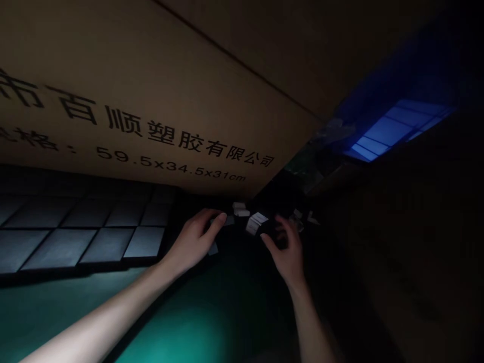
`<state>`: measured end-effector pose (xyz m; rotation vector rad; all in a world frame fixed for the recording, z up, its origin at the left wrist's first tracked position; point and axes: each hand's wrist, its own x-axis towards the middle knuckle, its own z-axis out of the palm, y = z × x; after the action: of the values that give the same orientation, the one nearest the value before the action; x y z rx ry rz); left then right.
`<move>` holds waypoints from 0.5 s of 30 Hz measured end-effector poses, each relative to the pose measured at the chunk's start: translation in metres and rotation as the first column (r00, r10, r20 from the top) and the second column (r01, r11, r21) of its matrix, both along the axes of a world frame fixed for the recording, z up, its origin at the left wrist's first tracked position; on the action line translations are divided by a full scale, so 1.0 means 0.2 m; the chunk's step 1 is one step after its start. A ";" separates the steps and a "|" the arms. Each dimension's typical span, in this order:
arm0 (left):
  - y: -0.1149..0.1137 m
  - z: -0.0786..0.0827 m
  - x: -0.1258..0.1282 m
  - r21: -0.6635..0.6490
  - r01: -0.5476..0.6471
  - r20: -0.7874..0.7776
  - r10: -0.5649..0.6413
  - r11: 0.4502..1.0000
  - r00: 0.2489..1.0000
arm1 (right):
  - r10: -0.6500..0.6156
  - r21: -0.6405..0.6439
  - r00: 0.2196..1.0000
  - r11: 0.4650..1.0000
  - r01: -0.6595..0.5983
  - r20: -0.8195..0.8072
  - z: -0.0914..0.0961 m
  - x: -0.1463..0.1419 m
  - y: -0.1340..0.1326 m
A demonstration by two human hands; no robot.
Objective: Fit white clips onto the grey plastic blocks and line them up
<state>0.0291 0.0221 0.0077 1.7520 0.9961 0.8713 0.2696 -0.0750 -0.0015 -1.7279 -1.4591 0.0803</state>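
My left hand reaches in from the lower left, with thumb and forefinger close together. A dark grey flat piece shows just past its thumb tip; the grip itself is too dark to make out. Under its palm side lies another small grey piece. My right hand is open, its thumb and fingers curved and apart. Between the two hands is a small white folded piece or box with faint print, closest to my right fingertips. Behind it sits another small white piece.
A big printed cardboard box rises behind the hands. Rows of dark flat boxes stand at left on a green surface. Small pale scraps lie right of my right hand. A blue glossy surface is at upper right; the right side is very dark.
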 end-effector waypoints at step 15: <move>-0.04 0.06 -0.03 -0.153 0.394 0.047 -0.392 0.906 0.919 | 0.220 -0.056 0.939 0.976 -0.212 0.264 -0.12 0.05 0.06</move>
<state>0.0230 0.0133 0.0194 1.7226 0.6466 0.5293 0.2795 -0.0623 -0.0250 -1.6409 -1.8533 -0.0198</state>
